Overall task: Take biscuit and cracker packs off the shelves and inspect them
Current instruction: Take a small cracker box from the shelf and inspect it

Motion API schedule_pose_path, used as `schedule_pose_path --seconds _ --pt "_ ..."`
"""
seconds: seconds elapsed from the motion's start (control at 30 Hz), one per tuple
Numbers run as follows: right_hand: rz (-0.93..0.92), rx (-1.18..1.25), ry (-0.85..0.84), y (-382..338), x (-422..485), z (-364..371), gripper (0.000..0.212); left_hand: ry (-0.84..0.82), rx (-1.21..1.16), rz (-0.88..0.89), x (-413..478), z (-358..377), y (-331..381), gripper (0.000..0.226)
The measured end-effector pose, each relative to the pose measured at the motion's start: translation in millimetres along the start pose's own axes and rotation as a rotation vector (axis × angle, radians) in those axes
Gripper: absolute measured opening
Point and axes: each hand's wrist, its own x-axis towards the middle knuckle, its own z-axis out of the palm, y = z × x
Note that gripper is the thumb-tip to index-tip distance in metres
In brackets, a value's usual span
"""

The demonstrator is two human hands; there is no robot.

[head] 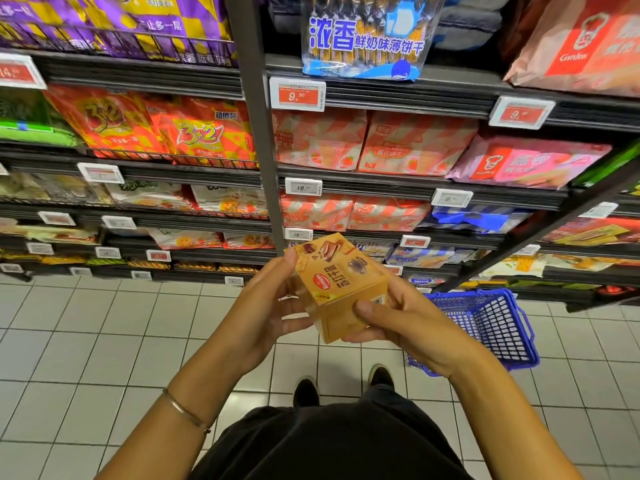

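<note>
Because it was a small, stiff cardboard box, the biscuit pack [341, 278] probably weighed little and kept its shape, though corners might dent; its opposite side faces looked the safest hold. Orange-yellow, it showed a red oval logo, dark lettering and pictured chocolate biscuits. It was held tilted in mid-air before the shelves [381, 190], the left grip [273, 306] curled round its left edge, the right grip [408, 320] clasping its near corner.

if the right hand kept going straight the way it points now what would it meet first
The orange biscuit box: the right hand grips it, pointing forward and leftward. Past the box, the left hand holding its other side likely comes next, though depth is hard to judge.
</note>
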Motion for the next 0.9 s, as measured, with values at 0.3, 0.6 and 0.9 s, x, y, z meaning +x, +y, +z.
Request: schedule_pose_path --seconds 0.3,0.6,0.9 --pt "-0.040 -0.131 -0.020 5 0 -6 0.093 -0.172 0.002 0.030 -4 0 -3 0.047" --pt "-0.033 -0.111 0.102 8 6 -2 0.082 -0.138 0.156 0.248 0 -7 -15 0.101" --pt "-0.084 -0.098 0.157 16 6 -5 0.065 -0.155 0.260 0.323 0 -3 -12 0.074"
